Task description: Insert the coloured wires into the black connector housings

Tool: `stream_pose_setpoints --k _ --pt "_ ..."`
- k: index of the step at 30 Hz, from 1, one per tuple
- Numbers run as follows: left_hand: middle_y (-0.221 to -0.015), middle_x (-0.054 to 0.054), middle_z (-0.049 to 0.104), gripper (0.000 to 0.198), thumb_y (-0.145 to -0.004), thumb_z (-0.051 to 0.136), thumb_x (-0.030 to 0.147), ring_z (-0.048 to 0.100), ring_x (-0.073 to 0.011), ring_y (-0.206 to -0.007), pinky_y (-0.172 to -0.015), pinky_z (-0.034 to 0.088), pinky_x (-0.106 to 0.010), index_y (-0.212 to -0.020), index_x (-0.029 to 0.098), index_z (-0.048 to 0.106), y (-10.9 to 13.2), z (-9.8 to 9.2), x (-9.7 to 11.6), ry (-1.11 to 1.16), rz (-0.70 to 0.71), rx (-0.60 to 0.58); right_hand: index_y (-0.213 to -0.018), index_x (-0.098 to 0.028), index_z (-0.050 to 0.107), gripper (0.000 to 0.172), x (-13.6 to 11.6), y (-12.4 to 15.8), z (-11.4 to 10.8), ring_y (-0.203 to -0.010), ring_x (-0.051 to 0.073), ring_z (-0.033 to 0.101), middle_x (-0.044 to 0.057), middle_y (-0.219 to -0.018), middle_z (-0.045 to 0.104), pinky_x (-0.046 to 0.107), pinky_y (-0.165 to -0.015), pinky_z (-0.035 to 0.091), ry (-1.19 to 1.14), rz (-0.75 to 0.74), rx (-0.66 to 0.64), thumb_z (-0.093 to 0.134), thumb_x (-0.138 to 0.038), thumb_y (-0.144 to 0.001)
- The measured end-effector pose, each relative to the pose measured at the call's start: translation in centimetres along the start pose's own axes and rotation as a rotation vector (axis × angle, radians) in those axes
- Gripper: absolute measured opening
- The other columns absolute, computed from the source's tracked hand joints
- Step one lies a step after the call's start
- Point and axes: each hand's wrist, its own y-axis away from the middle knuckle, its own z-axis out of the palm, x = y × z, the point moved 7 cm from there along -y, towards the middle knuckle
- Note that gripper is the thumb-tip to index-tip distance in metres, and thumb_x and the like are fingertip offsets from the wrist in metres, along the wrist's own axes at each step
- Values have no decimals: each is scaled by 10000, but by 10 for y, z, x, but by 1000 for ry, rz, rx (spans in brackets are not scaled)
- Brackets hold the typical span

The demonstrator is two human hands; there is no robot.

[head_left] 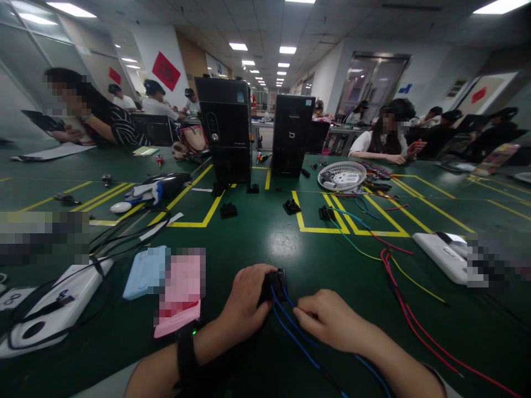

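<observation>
L hand half-curled round a black connector block, front-ctr of the green table. R hand nearly closed, thumb + index pinching a blue wire close to the block (2nd blue wire runs alongside). Further back, to R: white slatted basket w/ pale pcs inside, too small to ID.

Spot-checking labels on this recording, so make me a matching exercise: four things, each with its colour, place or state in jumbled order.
1. Block
2. Blue wires
3. Basket
4. Wristband

A. White, right of the two towers
B. Lit green at one spot
C. Held by the left hand
D. Beside the right hand

Pairs: 1-C, 2-D, 3-A, 4-B
</observation>
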Motion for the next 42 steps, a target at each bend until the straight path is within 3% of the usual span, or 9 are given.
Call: stream_pose_setpoints --k 3,11,20,28,36,42 --pt "-1183 -74 554 519 -704 520 102 491 -267 -1123 -975 346 -466 -1201 228 441 0 0 0 -6 4 0 -545 -160 431 339 0 0 2 -451 57 264 -63 -495 296 253 -488 145 75 7 -11 465 -238 -873" --pt "-1172 -86 559 476 -731 528 147 501 -281 -1105 -960 356 -487 -1192 227 443 0 1 0 2 -19 -15 -573 -175 397 352 -10 1 -9 -459 63 294 -61 -516 300 229 -498 197 -78 -97 129 393 -266 -913" --pt "-1178 -79 555 493 -722 535 129 493 -274 -1115 -973 351 -468 -1197 224 446 1 1 -1 -4 -19 -4 -609 -170 498 302 -3 -1 2 -442 68 297 -33 -509 440 265 -507 151 262 -37 23 439 -255 -893" --pt "-1167 -77 556 484 -727 550 130 496 -267 -1100 -960 357 -456 -1190 220 444 0 0 0 -10 -20 -5 -590 -171 442 330 -11 2 -8 -463 72 342 -35 -504 442 261 -531 199 199 -143 164 387 -243 -907" --pt "-1157 -73 557 503 -706 543 111 498 -263 -1094 -958 356 -453 -1186 218 442 0 1 -2 -15 -13 2 -630 -180 533 328 2 1 -4 -453 78 406 -13 -530 553 278 -516 125 388 22 34 406 -290 -911" --pt "-1166 -74 557 501 -710 532 120 497 -269 -1106 -959 356 -453 -1191 226 438 -1 1 0 -17 3 10 -609 -175 495 305 -11 1 -2 -450 68 386 -30 -510 521 269 -512 148 325 -74 53 420 -261 -892"
